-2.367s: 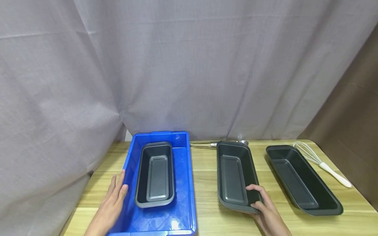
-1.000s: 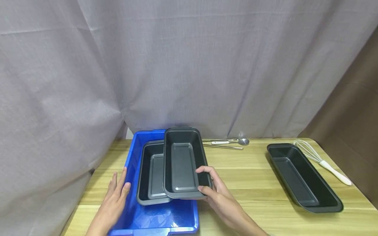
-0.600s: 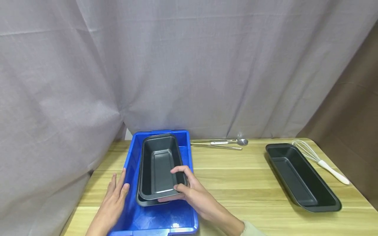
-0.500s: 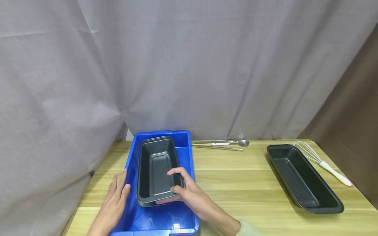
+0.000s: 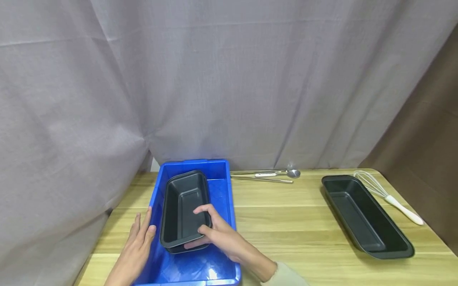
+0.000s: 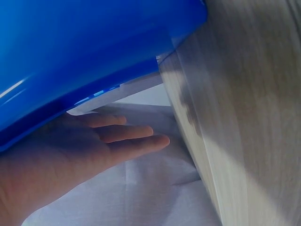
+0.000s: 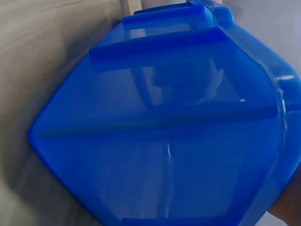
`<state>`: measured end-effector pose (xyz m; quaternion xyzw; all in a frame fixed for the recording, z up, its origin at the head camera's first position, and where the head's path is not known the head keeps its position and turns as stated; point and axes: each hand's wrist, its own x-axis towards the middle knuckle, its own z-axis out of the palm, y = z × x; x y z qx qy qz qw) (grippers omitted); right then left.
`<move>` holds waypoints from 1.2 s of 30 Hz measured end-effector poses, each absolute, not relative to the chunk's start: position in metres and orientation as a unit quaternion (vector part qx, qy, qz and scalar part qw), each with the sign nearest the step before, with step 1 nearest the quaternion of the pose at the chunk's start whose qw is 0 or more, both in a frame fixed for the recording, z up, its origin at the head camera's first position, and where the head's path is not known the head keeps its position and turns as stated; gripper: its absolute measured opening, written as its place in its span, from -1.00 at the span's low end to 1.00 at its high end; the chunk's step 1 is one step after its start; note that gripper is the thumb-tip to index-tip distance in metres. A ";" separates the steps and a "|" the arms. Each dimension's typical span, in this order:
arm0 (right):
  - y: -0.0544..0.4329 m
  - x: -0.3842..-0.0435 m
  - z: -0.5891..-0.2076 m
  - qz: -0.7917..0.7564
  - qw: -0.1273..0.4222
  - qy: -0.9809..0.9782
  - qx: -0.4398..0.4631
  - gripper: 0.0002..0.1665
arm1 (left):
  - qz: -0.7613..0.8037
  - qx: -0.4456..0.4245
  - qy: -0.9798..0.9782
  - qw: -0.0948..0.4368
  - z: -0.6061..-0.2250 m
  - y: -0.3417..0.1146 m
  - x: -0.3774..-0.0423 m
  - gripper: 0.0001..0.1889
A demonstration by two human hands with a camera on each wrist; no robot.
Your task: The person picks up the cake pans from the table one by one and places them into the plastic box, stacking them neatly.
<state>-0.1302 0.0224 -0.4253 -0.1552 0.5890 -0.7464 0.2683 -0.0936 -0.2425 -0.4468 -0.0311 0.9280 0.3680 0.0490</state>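
A dark grey metal loaf pan with a rounded rim (image 5: 189,212) sits within the walls of a rectangular blue plastic bin (image 5: 232,214), directly over a second dark grey loaf pan (image 5: 174,250) whose rim peeks out at the near edge. The right hand (image 5: 223,234) pinches the upper pan's near right corner, index finger and thumb curled over the inside of the wall and other fingers beneath the rim; this corner hold probably lets one hand carry the pan level while the rest of its rim clears the bin's sides. The upper pan sits slightly askew; whether it is fully nested cannot be told. The left hand (image 5: 134,250) has its fingers straight and lies along the bin's outer left wall, likely to keep the bin from sliding. On the pale wooden tabletop (image 5: 279,226), well apart to the right, a third dark grey loaf pan (image 5: 368,222) stands upright beside a white-handled whisk (image 5: 404,209). A metal spoon with a white handle (image 5: 266,174) and a thin metal rod (image 5: 264,179) lie along the back, perhaps set there to leave the middle free for handling the pans.
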 end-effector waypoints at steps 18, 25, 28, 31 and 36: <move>0.020 -0.130 -0.424 -0.633 0.244 0.716 -0.165 -0.46 | 0.363 -0.040 0.928 0.071 -0.447 -0.246 -0.095 -0.28; 0.018 -0.128 -0.418 -0.566 0.209 0.780 -0.166 -0.39 | 0.361 -0.039 0.929 0.075 -0.446 -0.245 -0.095 -0.29; 0.016 -0.128 -0.415 -0.542 0.188 0.801 -0.169 -0.32 | 0.361 -0.035 0.929 0.068 -0.446 -0.244 -0.095 -0.29; 0.015 -0.127 -0.413 -0.507 0.172 0.827 -0.171 -0.24 | 0.363 -0.031 0.930 0.059 -0.446 -0.243 -0.094 -0.30; 0.014 -0.124 -0.415 -0.463 0.161 0.855 -0.171 -0.15 | 0.364 -0.029 0.929 0.057 -0.446 -0.242 -0.095 -0.30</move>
